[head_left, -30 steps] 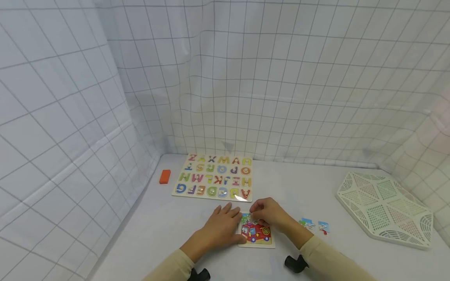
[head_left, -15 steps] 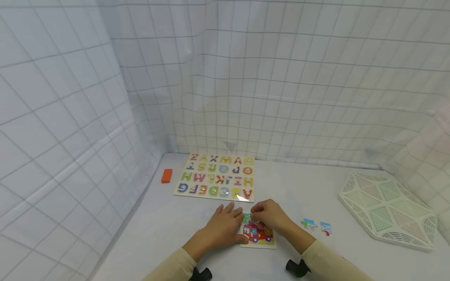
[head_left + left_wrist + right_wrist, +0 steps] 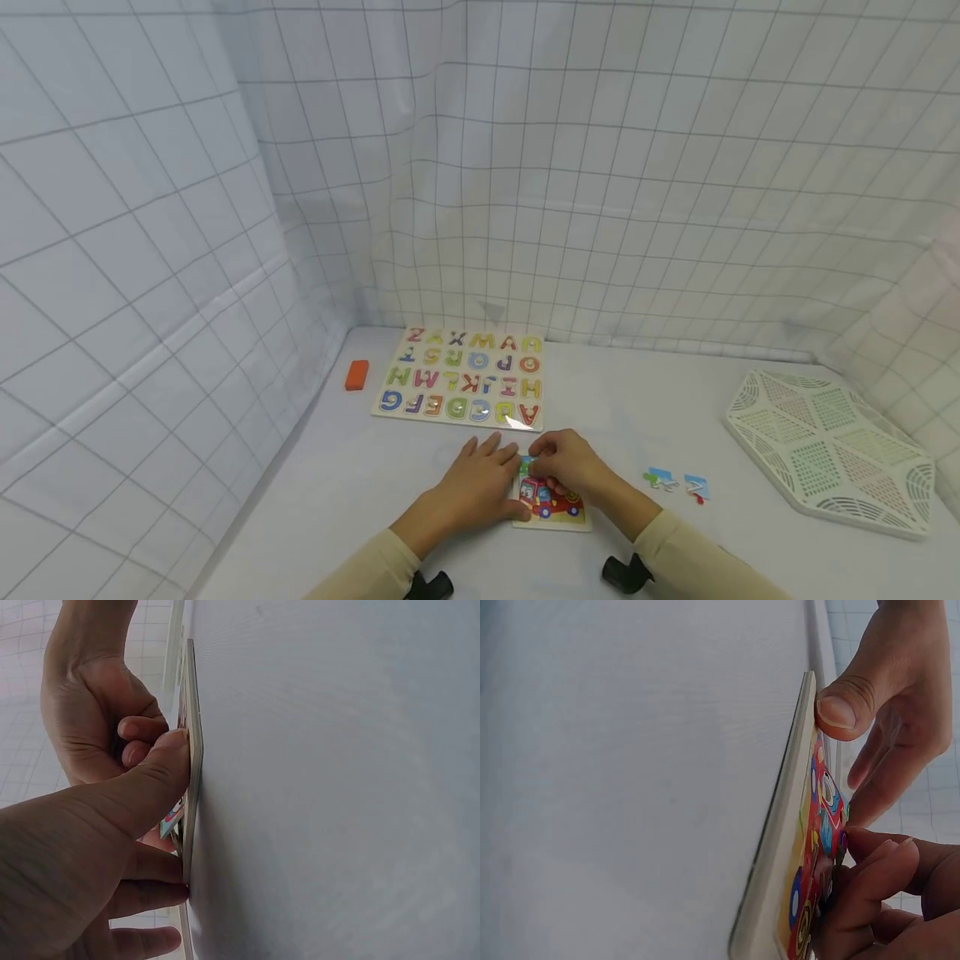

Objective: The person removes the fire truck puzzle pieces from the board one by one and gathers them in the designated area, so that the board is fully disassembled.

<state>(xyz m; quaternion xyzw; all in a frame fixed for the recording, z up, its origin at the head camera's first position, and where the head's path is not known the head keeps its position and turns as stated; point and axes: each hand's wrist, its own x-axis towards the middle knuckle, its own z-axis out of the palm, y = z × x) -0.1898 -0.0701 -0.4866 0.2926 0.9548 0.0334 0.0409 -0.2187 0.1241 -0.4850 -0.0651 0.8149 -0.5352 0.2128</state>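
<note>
Orange block [image 3: 357, 375], just one, lies leftmost on the bench [image 3: 322, 500]; beside it sits one alphabet board [image 3: 462, 372] with four rows of letters. The left hand [image 3: 478, 483] has its fingers spread, thumb on the edge of one red-truck jigsaw board [image 3: 555, 524] lying between both hands. The right hand [image 3: 572, 465] pinches one tilted jigsaw piece [image 3: 171, 822] above it. Rightward lie two loose pieces [image 3: 697, 488], then one white perforated panel [image 3: 832, 454].

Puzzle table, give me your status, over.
Left hand on red-truck jigsaw. Right hand pinches tilted jigsaw piece. Loose pieces at right; no obstruction visible.
</note>
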